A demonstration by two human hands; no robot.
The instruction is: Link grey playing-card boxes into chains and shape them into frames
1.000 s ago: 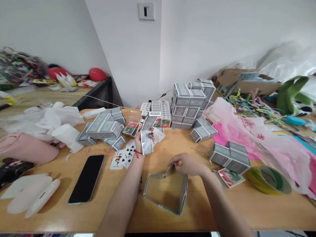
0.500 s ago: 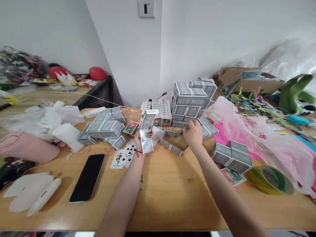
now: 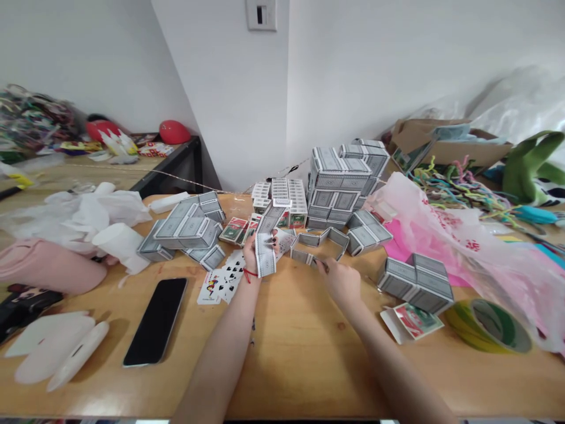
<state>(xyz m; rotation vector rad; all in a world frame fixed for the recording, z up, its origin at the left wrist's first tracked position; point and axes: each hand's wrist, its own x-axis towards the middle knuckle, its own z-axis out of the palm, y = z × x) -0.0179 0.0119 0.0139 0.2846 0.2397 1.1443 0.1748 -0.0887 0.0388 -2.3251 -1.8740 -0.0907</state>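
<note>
My left hand [image 3: 251, 252], with a red cord at the wrist, grips a few folded playing cards [image 3: 265, 250], grey patterned backs facing up. On the table, folded cards stand on edge in an open ring [image 3: 303, 257]. At the near edge of that ring my right hand [image 3: 343, 280] has its fingers pinched on a card. A tall stack of card blocks [image 3: 338, 176] rises just behind it, with a smaller block [image 3: 368, 232] at its right. Loose face-up cards [image 3: 227, 280], including a joker, lie under my left wrist.
More card blocks stand left [image 3: 188, 227] and right [image 3: 417, 282]. Card boxes [image 3: 289, 200] are piled at the back; an opened box [image 3: 415, 323] lies near the green-and-yellow tape roll [image 3: 488, 325]. A phone [image 3: 155, 321], white tissue roll [image 3: 121, 244] and pink plastic bag [image 3: 441, 218] surround the work.
My right hand has moved from the ring's far right side to its near edge, and the ring's right end now stands closed up. My left hand has shifted slightly right, still holding its cards.
</note>
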